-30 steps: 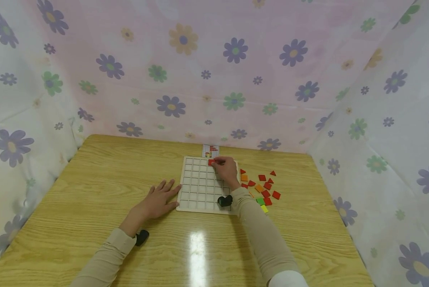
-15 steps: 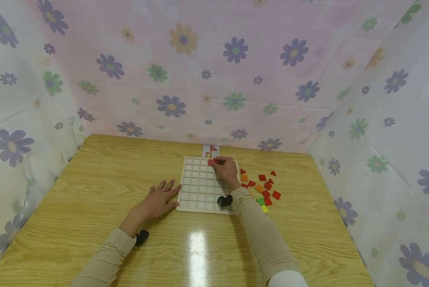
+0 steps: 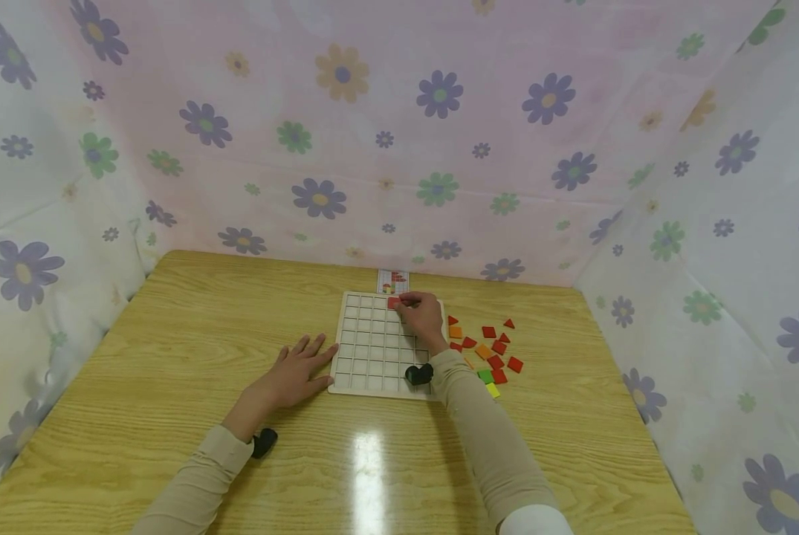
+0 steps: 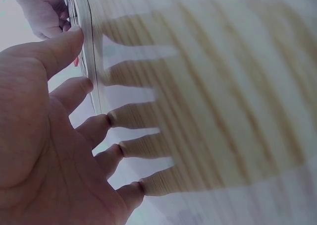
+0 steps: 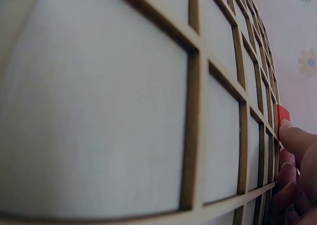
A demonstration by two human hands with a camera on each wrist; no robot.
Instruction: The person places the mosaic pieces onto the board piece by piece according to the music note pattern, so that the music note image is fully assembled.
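A wooden grid board [image 3: 369, 351] with square cells lies on the table. At its far edge my right hand [image 3: 422, 318] pinches a red square tile [image 3: 392, 303] over a top-row cell. In the right wrist view the thumb lies against that red tile [image 5: 283, 113], and the other fingers curl below it. My left hand [image 3: 295, 374] rests on the table with fingers spread, thumb and forefinger touching the board's left side. The left wrist view shows this palm [image 4: 59, 155] holding nothing. My right hand and sleeve hide part of the board's right side.
Loose red, orange, green and yellow pieces, such as a red square tile [image 3: 516, 365] and a green tile [image 3: 484, 376], lie right of the board. A printed pattern card [image 3: 393, 281] sits behind it. Flowered cloth [image 3: 379, 148] walls the wooden table [image 3: 238, 297].
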